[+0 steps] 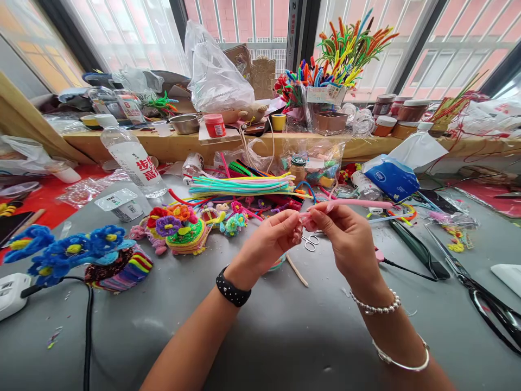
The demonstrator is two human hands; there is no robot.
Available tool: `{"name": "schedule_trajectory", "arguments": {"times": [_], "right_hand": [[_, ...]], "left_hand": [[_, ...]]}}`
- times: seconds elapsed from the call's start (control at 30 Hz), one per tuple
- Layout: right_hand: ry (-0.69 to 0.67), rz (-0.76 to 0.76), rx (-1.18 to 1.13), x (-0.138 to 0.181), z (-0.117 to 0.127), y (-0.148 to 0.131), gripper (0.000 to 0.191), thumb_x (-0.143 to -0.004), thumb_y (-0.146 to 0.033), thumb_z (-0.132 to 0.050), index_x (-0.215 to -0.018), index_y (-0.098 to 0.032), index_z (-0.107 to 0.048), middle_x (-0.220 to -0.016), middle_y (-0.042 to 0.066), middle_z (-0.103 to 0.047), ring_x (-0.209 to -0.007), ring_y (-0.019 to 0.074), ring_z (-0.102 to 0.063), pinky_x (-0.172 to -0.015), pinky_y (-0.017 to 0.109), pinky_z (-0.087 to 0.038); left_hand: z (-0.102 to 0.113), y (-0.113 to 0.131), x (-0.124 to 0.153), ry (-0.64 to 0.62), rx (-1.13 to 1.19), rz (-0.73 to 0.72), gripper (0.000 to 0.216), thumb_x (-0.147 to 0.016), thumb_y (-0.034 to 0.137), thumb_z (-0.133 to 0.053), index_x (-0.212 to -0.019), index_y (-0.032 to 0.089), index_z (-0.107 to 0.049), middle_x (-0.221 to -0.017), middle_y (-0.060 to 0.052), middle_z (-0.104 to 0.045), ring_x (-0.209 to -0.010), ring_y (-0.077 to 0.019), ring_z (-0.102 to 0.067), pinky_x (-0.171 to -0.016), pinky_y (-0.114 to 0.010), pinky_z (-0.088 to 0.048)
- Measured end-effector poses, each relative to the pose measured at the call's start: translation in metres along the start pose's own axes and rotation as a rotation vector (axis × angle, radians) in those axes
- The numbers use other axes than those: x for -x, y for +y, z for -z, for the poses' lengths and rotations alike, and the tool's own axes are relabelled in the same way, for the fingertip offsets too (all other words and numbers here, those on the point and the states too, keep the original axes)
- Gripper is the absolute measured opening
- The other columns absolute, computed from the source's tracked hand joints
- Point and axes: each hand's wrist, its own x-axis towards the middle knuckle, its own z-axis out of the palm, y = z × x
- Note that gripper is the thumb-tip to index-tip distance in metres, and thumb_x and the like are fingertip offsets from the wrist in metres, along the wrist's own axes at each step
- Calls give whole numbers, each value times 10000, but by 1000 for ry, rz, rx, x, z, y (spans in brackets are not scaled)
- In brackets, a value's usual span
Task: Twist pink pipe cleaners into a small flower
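Between my two hands, over the middle of the grey table, is a pink pipe cleaner point(358, 202). My left hand point(273, 239) pinches its near end, where the pink stem bends into a small loop. With thumb and forefinger, my right hand point(344, 233) grips it close beside; the long free end sticks out to the right. Small silver scissors point(311, 242) lie on the table just behind and below the fingers. A bundle of pastel pipe cleaners point(244, 185) rests beyond my hands. The fingers partly cover the loop.
Pipe-cleaner flower cakes point(185, 233) and a blue-flowered pot point(122, 266) stand left. A water bottle point(132, 157) is behind them. Large black scissors point(476, 285), a green hair straightener point(419, 247) and a blue tissue pack point(393, 176) lie right. A cluttered wooden ledge point(252, 144) runs along the back.
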Motion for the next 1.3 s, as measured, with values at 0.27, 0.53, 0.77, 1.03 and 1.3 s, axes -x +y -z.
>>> {"name": "schedule_trajectory", "arguments": {"times": [0.27,0.53,0.77,1.03,1.3], "right_hand": [[43,-12,-2,0,-2,5,112,-713,-292,-672,-715,-182,-648,-648,10,-672,-581,141,-635,-564,276,-562],[1,-13,-34,-2,-1,7,122,-715,-311,-671,-717,-189,-673,-723,26,-684,-683,163,-638,-657,313,-544],[-32,19,116,-6,7,6,164,-758,-350,-613,-766,-208,-695,-814,35,-647,-793,167,-594,-664,288,-510],[38,-25,41,-6,8,7,117,-681,-308,-698,-698,-197,-666,-663,-2,-668,-602,126,-598,-555,249,-502],[-42,-75,15,-7,10,6,173,-708,-344,-670,-660,-178,-669,-586,-12,-622,-540,95,-551,-533,222,-473]], "left_hand": [[0,-5,-2,86,-28,-41,299,-638,422,-699,-648,158,-559,-619,25,-480,-524,-44,-428,-510,-164,-413],[-8,-4,1,184,-270,-232,252,-640,259,-726,-825,155,-590,-800,-19,-664,-791,-148,-616,-777,-296,-483],[-6,-1,3,201,-307,-247,170,-671,259,-703,-790,155,-640,-751,-13,-683,-720,-141,-632,-739,-294,-492],[-3,-2,2,118,-220,-185,132,-703,222,-678,-824,179,-648,-842,0,-670,-794,-108,-609,-792,-245,-463],[-4,-2,2,179,-273,-180,126,-679,245,-692,-776,167,-670,-781,-4,-652,-730,-108,-591,-711,-240,-471]]}}
